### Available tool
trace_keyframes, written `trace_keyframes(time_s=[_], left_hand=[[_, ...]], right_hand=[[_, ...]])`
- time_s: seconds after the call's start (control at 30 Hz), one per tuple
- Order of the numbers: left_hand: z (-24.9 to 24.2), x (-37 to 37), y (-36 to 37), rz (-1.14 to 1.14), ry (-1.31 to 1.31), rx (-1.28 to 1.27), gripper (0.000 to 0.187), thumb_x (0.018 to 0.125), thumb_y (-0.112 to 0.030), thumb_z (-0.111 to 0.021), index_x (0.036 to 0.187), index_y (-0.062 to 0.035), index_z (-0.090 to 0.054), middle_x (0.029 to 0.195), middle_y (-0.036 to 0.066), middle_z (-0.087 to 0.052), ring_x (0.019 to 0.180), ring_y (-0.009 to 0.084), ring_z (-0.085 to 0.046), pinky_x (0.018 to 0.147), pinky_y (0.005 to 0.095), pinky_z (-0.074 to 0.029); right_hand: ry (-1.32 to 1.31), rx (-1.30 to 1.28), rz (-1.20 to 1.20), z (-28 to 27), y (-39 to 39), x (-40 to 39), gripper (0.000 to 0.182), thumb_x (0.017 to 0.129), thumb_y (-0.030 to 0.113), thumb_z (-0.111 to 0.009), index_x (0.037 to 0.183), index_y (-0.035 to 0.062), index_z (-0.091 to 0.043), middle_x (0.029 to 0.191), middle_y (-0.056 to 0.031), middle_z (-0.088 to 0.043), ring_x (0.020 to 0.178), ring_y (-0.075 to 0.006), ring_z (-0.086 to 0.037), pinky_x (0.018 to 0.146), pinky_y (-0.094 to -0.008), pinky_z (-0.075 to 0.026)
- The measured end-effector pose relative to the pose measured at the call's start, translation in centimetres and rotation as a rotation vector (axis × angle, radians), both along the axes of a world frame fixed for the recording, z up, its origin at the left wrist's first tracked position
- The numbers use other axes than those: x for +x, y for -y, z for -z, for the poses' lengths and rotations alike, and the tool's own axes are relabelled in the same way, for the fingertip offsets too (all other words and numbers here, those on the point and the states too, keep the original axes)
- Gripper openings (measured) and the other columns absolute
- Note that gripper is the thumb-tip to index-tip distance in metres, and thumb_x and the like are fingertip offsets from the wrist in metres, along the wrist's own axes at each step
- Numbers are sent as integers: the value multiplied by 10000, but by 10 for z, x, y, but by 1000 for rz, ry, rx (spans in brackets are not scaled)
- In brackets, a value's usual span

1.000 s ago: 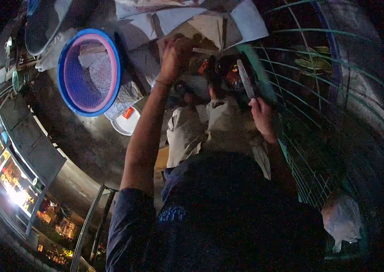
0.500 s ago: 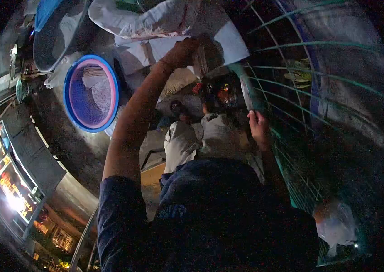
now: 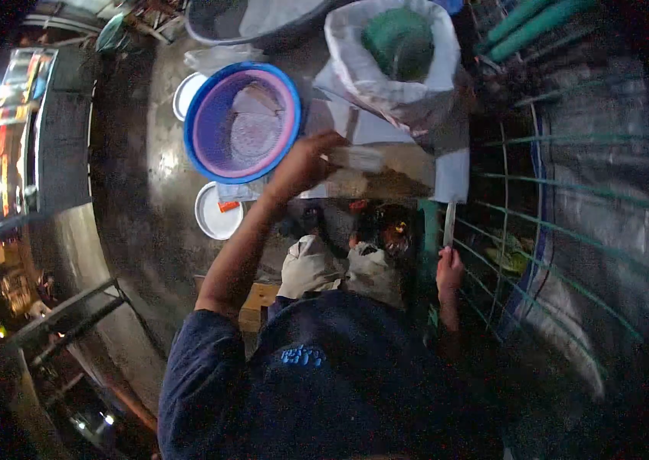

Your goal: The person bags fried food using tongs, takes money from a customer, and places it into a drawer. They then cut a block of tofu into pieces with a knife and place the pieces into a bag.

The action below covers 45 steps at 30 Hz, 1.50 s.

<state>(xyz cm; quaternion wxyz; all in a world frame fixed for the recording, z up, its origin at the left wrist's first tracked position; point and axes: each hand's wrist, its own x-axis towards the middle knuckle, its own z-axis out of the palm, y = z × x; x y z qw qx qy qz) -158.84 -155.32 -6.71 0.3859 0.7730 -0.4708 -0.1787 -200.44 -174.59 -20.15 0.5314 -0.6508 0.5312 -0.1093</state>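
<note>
My left hand [image 3: 307,166] is closed on a pale flat slab [image 3: 358,159], blurred by motion, over the board [image 3: 451,172] in front of my knees. Close to its left stands a blue-rimmed plastic basket [image 3: 189,126] with a pink inner rim; pale flat pieces [image 3: 257,132] lie inside. At the right, my right hand [image 3: 449,270] has its fingers wrapped around the lower end of a long, narrow, pale blade-like strip [image 3: 449,222]. The strip points away from me, toward the board's near right corner.
An open white sack [image 3: 343,46] with something green [image 3: 397,44] inside stands beyond the board. A large dark tub [image 3: 209,34] is at the back. White round lids [image 3: 215,224] lie on the floor at left. Green wire mesh [image 3: 570,176] runs along the right.
The view has turned, so the basket and sack appear further right. My left hand has moved from beside the sack toward the basket, with the slab in it. My right hand still grips the strip.
</note>
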Motion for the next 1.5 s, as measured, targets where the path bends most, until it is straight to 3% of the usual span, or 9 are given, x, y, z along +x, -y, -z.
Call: trace_keyframes(time_s=[0.13, 0.43, 0.53, 0.77, 1.1, 1.17, 1.3, 1.4, 1.5], left_hand=[[-47, 60, -74, -418, 49, -23, 444, 676, -82, -788, 1085, -69, -615, 1042, 130, -661, 990, 280, -646, 821, 359, -508], [67, 204, -119, -187, 132, 227, 574, 578, -84, -786, 1123, -95, -608, 1167, 148, -611, 1120, 361, -555, 915, 448, -463], [77, 207, -119, -304, 563, 195, 676, 579, -79, -780, 1217, -116, -561, 1338, 140, -491, 1244, 368, -446, 983, 474, -412], [68, 220, -116, -64, 429, 262, 922, 569, -62, -758, 1397, -76, -353, 1409, 188, -387, 1315, 363, -374, 1032, 480, -378], [85, 246, -137, 165, 501, 486, 831, 642, -100, -737, 1393, -95, -380, 1435, 176, -373, 1355, 344, -328, 1049, 498, -351], [108, 253, -147, 251, 522, 100, 810, 638, -56, -723, 1380, -99, -403, 1369, 191, -453, 1297, 356, -413, 1029, 476, -385], [110, 249, -143, 235, 316, 230, 813, 632, -73, -744, 1374, -88, -414, 1276, 203, -540, 1199, 369, -511, 1007, 444, -418], [91, 237, -151, 81, -90, 262, 799, 630, -71, -740, 1365, -62, -427, 1208, 214, -584, 1116, 383, -565, 982, 426, -443], [89, 221, -175, -9, 296, 183, 790, 618, -61, -736, 1351, -52, -443, 1238, 207, -573, 1147, 384, -544, 993, 425, -439]], right_hand=[[57, -26, 75, 22, 1, -11, 327, 1001, 377, -472, 854, 97, -553, 541, 63, -354, 437, -31, -323, 399, -229, -246], [94, -228, -35, 10, -14, -11, 358, 975, 422, -507, 849, 90, -551, 532, 51, -368, 410, -48, -324, 368, -248, -253], [60, -248, -43, -3, -29, -16, 352, 977, 417, -506, 859, 88, -550, 538, 46, -378, 415, -52, -335, 371, -252, -262], [-1, -188, 85, -1, -79, -27, 314, 994, 368, -485, 875, 84, -549, 545, 42, -384, 440, -56, -350, 396, -259, -283], [-163, -109, -1, -63, -134, 63, 329, 998, 352, -464, 939, 49, -577, 598, 33, -400, 510, -57, -384, 462, -271, -325], [-196, -410, -198, -41, -127, 76, 358, 996, 353, -454, 1017, 21, -587, 639, -28, -499, 556, -155, -494, 521, -333, -390], [-443, -421, -248, -79, -127, 157, 351, 982, 318, -464, 1152, 32, -575, 905, -228, -629, 868, -411, -605, 711, -465, -458], [-353, -767, -353, -28, -100, 170, 342, 971, 298, -470, 1180, 44, -563, 972, -240, -617, 914, -414, -592, 733, -489, -467], [-414, -655, -376, -11, -86, 194, 371, 978, 269, -474, 1239, 16, -548, 1098, -155, -628, 912, -321, -615, 833, -468, -488]])
